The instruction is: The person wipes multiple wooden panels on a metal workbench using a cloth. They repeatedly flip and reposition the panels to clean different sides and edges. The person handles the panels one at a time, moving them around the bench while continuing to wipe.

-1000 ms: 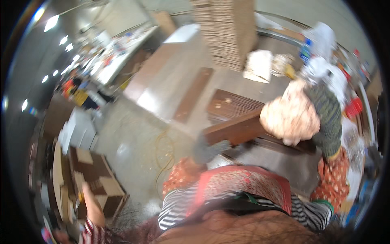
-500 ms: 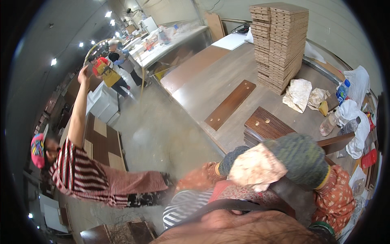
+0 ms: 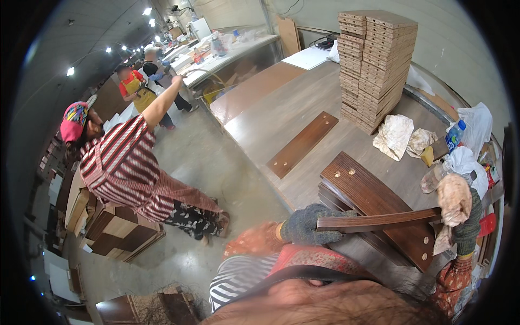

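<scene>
A dark brown wooden board (image 3: 382,221), seen on its narrow edge, spans the space between my hands. My left hand (image 3: 311,225), in a grey-green knit glove, is closed around its left end. At the far right end, my gloved right hand (image 3: 468,225) is closed on a stained, cream-coloured cloth (image 3: 454,200), which presses against the board. Some of the right hand's fingers are hidden by the cloth. Just beyond and below lies a stack of similar dark boards (image 3: 368,187), the top one with round holes near its ends.
Another dark board (image 3: 303,145) lies alone on the worktable (image 3: 254,122). Behind it rises a tall stack of panels (image 3: 374,70). Crumpled cloths (image 3: 392,137), a blue-labelled bottle (image 3: 455,134) and plastic bags (image 3: 476,127) crowd the right side. A co-worker in stripes (image 3: 122,168) stands at left.
My right hand has moved right with the cloth, out to the board's far end. The board now shows along its length. The co-worker's raised arm has swung right and their body has shifted.
</scene>
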### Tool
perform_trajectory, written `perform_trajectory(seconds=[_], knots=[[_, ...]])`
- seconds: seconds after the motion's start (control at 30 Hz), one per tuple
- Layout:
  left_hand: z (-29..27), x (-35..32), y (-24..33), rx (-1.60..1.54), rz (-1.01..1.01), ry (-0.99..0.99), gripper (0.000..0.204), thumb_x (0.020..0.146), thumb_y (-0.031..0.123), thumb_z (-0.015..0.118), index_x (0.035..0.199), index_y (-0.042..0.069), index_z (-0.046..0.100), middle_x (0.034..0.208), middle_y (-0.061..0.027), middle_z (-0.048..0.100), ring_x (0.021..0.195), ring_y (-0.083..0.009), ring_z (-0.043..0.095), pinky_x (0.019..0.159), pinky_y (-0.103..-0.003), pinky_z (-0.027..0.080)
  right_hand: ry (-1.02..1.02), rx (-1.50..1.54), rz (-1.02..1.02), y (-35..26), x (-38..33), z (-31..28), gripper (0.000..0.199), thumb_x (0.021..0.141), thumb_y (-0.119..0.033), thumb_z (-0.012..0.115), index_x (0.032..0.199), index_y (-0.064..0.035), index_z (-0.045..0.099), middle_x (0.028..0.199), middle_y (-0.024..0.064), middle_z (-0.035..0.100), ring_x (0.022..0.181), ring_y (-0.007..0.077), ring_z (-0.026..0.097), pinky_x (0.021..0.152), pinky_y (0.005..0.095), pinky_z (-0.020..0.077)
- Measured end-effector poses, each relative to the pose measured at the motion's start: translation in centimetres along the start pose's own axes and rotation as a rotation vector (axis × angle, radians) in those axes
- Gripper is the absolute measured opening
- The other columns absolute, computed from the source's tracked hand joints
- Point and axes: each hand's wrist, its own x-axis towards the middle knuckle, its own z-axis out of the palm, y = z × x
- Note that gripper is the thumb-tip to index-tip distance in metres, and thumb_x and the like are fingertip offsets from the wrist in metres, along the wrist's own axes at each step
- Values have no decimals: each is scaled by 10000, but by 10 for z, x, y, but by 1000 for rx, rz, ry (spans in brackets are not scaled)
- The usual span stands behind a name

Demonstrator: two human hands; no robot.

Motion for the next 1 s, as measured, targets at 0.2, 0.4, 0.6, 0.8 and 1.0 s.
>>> perform_trajectory(seconds=[0.2, 0.4, 0.6, 0.8, 1.0], knots=[[0, -4, -1, 189, 138, 24, 227, 838, 128, 795, 1004, -8, 723, 885, -179, 726, 789, -338, 692, 676, -417, 529, 208, 96, 124, -13, 1, 8, 271, 898, -269, 656, 1076, -65, 680, 984, 121, 697, 910, 283, 674, 799, 396, 523], [-14, 8, -9, 3, 156, -223, 350, 866, 129, 768, 1158, -42, 679, 1113, -212, 716, 966, -336, 707, 823, -411, 557, 292, 142, 169, 1, -5, 13, 299, 905, -272, 658, 1112, -57, 663, 1030, 126, 681, 949, 287, 660, 831, 398, 512], [-23, 22, 4, 297, 225, -311, 414, 851, 99, 778, 1214, -37, 629, 1034, -162, 728, 904, -308, 713, 770, -417, 562, 351, 186, 184, 7, -8, 17, 328, 911, -276, 660, 1149, -49, 646, 1077, 131, 666, 987, 290, 647, 863, 400, 501], [-14, 17, -27, -160, 378, -250, 364, 967, 109, 642, 1269, -91, 611, 1339, -258, 609, 1190, -381, 633, 1004, -468, 499, 393, 224, 197, 12, -12, 20, 359, 918, -279, 662, 1185, -41, 629, 1124, 137, 651, 1026, 294, 634, 895, 401, 490], [-14, -10, -68, -441, 110, -112, 294, 890, 199, 735, 1085, -17, 694, 990, -127, 710, 847, -186, 643, 736, -351, 525, 442, 241, 205, 15, -12, 21, 391, 924, -283, 664, 1221, -33, 612, 1170, 142, 635, 1064, 297, 620, 926, 403, 479]])
